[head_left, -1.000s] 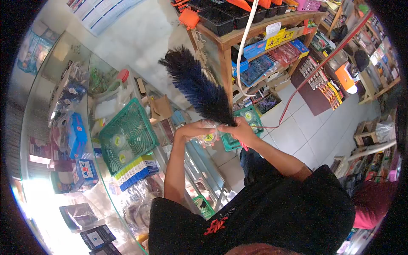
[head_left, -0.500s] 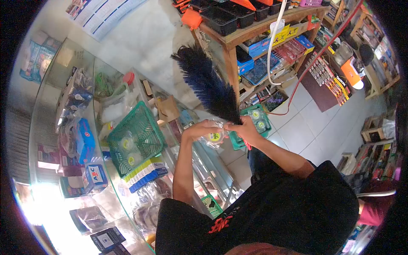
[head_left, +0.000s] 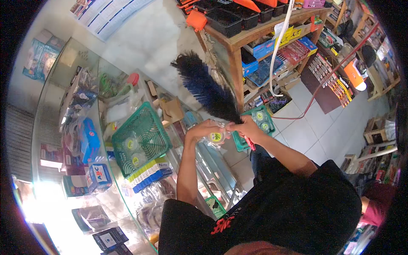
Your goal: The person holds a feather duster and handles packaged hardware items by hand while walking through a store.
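My left hand (head_left: 203, 130) is closed on a clear plastic-wrapped item (head_left: 216, 137) with a round yellow-green label. Right beside it, my right hand (head_left: 248, 129) grips the red handle of a dark feather duster (head_left: 208, 91), whose feathers point up and to the left. Fingers of the right hand also reach the edge of the wrapped item. Behind the right hand is a green basket (head_left: 243, 144) with similar labelled items. Another green basket (head_left: 156, 123) holding two labelled items rests on the glass display case at the left.
The glass case (head_left: 121, 199) holds boxes and bagged goods. A wooden shelf (head_left: 236, 63) with black trays stands ahead. A white hose (head_left: 276, 53) and a red cord (head_left: 312, 102) hang at the right. Part of a person in maroon (head_left: 378, 204) shows at the lower right.
The camera view has shifted, so the case and shelf appear further right. Both hands keep their holds, and the wrapped item now shows more clearly between them.
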Demonstrator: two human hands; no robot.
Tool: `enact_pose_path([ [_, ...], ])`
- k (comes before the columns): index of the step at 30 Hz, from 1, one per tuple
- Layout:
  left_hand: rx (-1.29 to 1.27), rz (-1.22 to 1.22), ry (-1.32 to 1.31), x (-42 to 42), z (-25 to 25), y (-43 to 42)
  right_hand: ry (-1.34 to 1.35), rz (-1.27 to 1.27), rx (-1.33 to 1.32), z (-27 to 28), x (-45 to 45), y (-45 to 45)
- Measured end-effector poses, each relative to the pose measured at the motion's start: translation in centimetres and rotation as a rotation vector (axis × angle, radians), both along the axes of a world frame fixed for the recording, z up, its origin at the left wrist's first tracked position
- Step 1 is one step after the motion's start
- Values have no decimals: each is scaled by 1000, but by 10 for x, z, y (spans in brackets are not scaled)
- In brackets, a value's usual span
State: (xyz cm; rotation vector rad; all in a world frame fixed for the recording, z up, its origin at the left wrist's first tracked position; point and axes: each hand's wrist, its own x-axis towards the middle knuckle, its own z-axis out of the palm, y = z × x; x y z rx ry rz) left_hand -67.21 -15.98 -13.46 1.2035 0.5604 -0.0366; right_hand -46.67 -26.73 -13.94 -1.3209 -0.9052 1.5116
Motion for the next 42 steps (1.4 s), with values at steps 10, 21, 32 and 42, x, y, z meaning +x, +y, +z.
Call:
enact_pose_path([
  [10, 56, -184, 124, 7, -6, -1, 16, 138, -12, -6, -1, 7],
  [21, 136, -110, 94, 11, 1, -2, -117, -77, 228, -56, -11, 25],
  [32, 279, 88, 51, 14, -15, -1, -385, -79, 275, -37, 4, 30],
  [42, -91, 38, 46, 26, -2, -7, -232, -112, 307, -10, 9, 16],
])
